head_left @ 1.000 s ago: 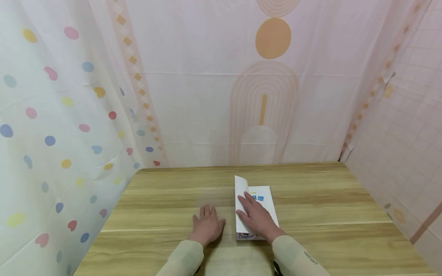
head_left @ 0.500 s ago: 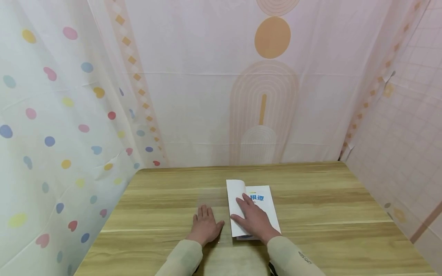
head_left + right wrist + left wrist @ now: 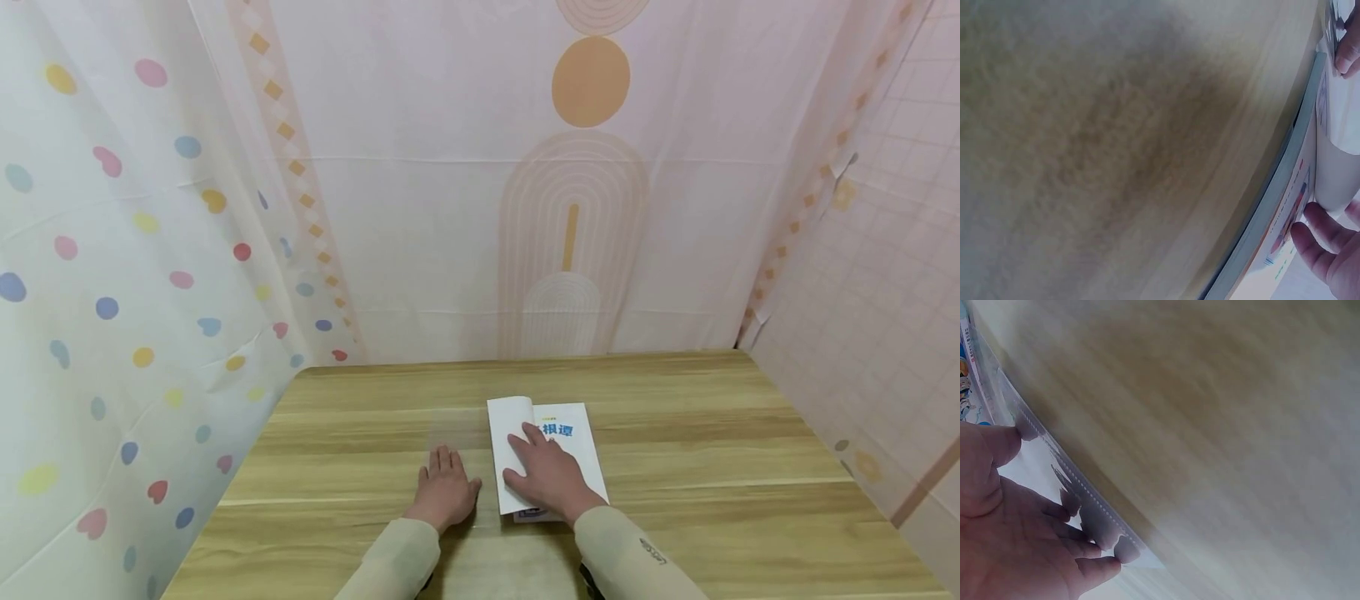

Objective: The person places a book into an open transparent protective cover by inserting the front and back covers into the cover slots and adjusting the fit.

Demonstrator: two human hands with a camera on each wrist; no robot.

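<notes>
While the right hand (image 3: 551, 477) presses flat on the booklet's (image 3: 572, 440) lifted cover near the table's (image 3: 675, 433) centre | left hand (image 3: 446, 487) flat, grasping nothing; advise steady pressure along the fold.

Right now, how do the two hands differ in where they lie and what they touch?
The left hand lies flat on the bare wooden table, just left of the booklet; the right hand lies on the booklet itself. In the head view the left hand holds nothing, while the right hand's fingers press down a white page that curves up from the cover. The right hand reaches farther forward. Both lie palm down, with beige sleeves.
</notes>
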